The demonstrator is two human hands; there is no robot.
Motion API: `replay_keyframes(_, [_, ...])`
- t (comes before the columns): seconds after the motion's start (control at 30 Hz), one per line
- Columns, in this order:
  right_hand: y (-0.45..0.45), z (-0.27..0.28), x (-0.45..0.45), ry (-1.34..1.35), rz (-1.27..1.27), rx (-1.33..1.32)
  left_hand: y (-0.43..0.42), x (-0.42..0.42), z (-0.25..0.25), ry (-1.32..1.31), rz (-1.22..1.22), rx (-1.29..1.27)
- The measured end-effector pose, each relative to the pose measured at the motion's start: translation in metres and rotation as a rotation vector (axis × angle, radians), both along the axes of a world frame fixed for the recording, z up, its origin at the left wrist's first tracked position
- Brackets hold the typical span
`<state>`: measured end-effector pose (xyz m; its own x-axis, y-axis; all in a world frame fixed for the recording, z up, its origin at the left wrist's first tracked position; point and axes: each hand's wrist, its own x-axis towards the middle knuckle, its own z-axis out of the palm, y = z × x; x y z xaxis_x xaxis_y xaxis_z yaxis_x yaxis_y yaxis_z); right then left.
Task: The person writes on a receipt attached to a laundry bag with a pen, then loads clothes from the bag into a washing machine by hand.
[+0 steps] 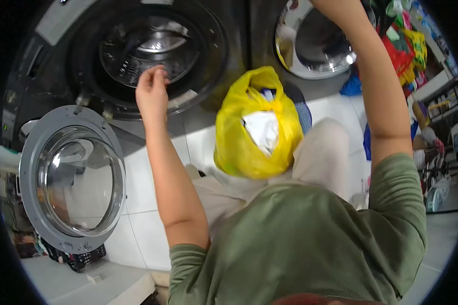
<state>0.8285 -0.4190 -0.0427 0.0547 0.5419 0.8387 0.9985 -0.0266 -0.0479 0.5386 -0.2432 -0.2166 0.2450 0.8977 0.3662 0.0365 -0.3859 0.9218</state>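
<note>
My left hand (152, 90) is in front of the round opening of a dark front-loading washing machine (234, 40). Its fingers are curled in and I see nothing held in them. Behind it, the metal drum (163, 43) shows inside the opening. The machine's round glass door (79, 178) is swung out to the left. My right arm (381, 96) stretches up toward a second machine, and its hand lies beyond the top edge. A yellow plastic bag (234, 134) with white cloth (262, 129) in it stands on the floor between my legs.
The second machine's round door (315, 56) is at the upper right. Colourful bags (404, 56) are piled beside it. Shelves with shoes (437, 193) line the right side. A black basket (81, 259) stands at the lower left, on white floor tiles (142, 198).
</note>
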Motion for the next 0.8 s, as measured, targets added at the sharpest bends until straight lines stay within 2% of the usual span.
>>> replay_keyframes(0.03, [-0.036, -0.054, 0.049, 0.105, -0.138, -0.147, -0.003, 0.007, -0.011, 0.082, 0.080, 0.100])
replay_keyframes(0.07, [-0.069, -0.106, 0.076, 0.215, -0.133, -0.152, -0.012, 0.016, -0.025, 0.211, 0.085, 0.270])
replay_keyframes(0.1, [-0.104, -0.168, 0.103, 0.320, -0.124, -0.148, -0.032, 0.034, -0.040, 0.190, -0.007, 0.315])
replay_keyframes(0.13, [-0.151, -0.261, 0.145, 0.381, -0.260, -0.184, -0.056, 0.051, -0.053, 0.342, -0.070, 0.588])
replay_keyframes(0.17, [-0.223, -0.374, 0.197, 0.512, -0.723, -0.774, -0.078, 0.068, -0.086, 0.425, -0.244, 0.443])
replay_keyframes(0.2, [-0.296, -0.495, 0.206, 0.545, -0.820, -0.719, -0.103, 0.079, -0.117, 0.524, -0.440, 0.476])
replay_keyframes(0.23, [-0.353, -0.553, 0.176, 0.676, -0.925, -0.757, -0.125, 0.085, -0.152, 0.780, -0.570, 0.476])
replay_keyframes(0.3, [-0.457, -0.649, 0.121, 0.973, -0.924, -0.953, -0.175, 0.064, -0.198, 1.242, -0.611, 0.460])
replay_keyframes(0.33, [-0.528, -0.757, 0.112, 1.227, -0.938, -0.711, -0.191, 0.040, -0.227, 1.436, -0.736, 0.408])
replay_keyframes(0.37, [-0.569, -0.805, 0.089, 1.333, -0.925, -0.607, -0.196, 0.020, -0.245, 1.631, -0.864, 0.344])
replay_keyframes(0.47, [-0.547, -0.733, 0.008, 1.538, -0.958, -0.801, -0.186, 0.011, -0.226, 1.270, -0.792, -0.291])
replay_keyframes(0.53, [-0.539, -0.720, -0.005, 1.589, -0.924, -0.832, -0.157, 0.031, -0.210, 1.016, -0.745, 0.109])
replay_keyframes(0.57, [-0.536, -0.715, -0.009, 1.610, -0.901, -0.841, -0.157, 0.043, -0.193, 1.112, -0.483, 0.152])
replay_keyframes(0.63, [-0.534, -0.709, -0.003, 1.647, -0.839, -0.873, -0.157, 0.072, -0.165, 0.975, -0.504, 0.293])
replay_keyframes(0.73, [-0.543, -0.700, 0.036, 1.738, -0.748, -0.893, -0.181, 0.067, -0.212, 1.153, -0.961, 0.270])
replay_keyframes(0.8, [-0.543, -0.692, 0.101, 1.743, -0.662, -0.755, -0.212, 0.065, -0.207, 1.124, -1.026, 0.361])
